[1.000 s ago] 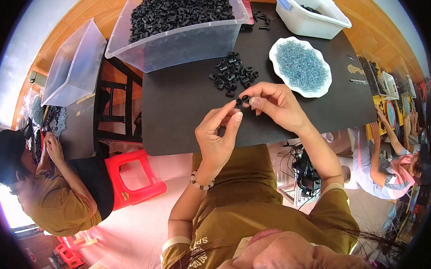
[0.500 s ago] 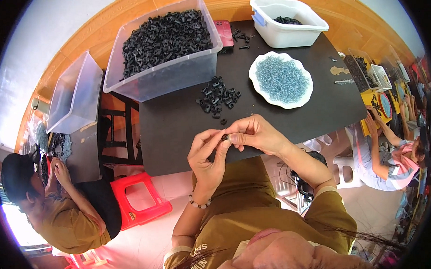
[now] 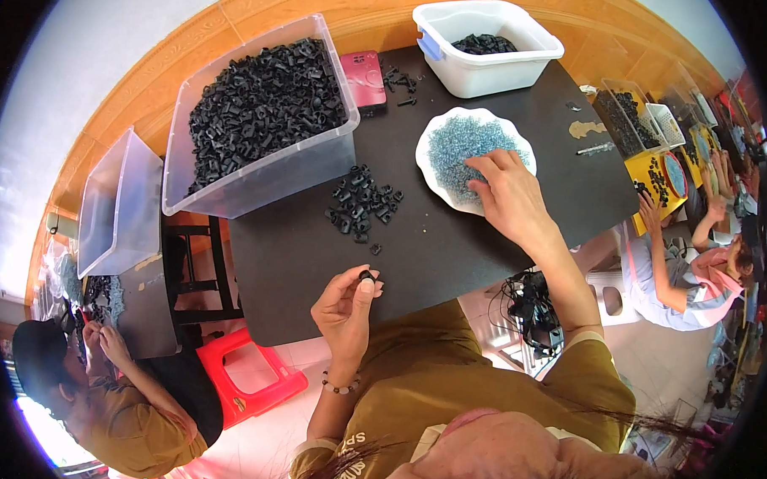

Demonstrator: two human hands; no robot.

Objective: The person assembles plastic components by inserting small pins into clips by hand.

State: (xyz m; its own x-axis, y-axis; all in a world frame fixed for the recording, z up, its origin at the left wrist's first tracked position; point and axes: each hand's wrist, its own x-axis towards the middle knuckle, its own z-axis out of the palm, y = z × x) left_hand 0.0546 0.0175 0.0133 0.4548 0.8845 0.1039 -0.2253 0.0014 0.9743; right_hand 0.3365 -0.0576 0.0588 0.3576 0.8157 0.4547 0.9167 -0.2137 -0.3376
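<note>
My left hand [image 3: 345, 308], above the table's near edge, is closed with a small black plastic part [image 3: 366, 275] pinched between thumb and fingers. Over the white scalloped plate [image 3: 428, 177] reaches my right hand [image 3: 511, 193], its fingers bent and the thumb apart from the forefinger. Heaped on that plate are many tiny translucent blue pieces [image 3: 464, 139], right at my fingertips. A loose pile of small black plastic parts [image 3: 361, 205] lies left of the plate, with a single part [image 3: 375, 249] just nearer to me.
A large clear bin [image 3: 263, 172] full of black parts stands at the table's back left. Behind the plate is a white tub [image 3: 488, 82]; between them sits a pink box [image 3: 363, 80]. Co-workers sit left and right, and a red stool [image 3: 287, 386] stands at left.
My hands have parted. The right one has moved from the left hand to the plate of blue pieces; the left has lowered slightly, still pinching the black part. The view has shifted a little.
</note>
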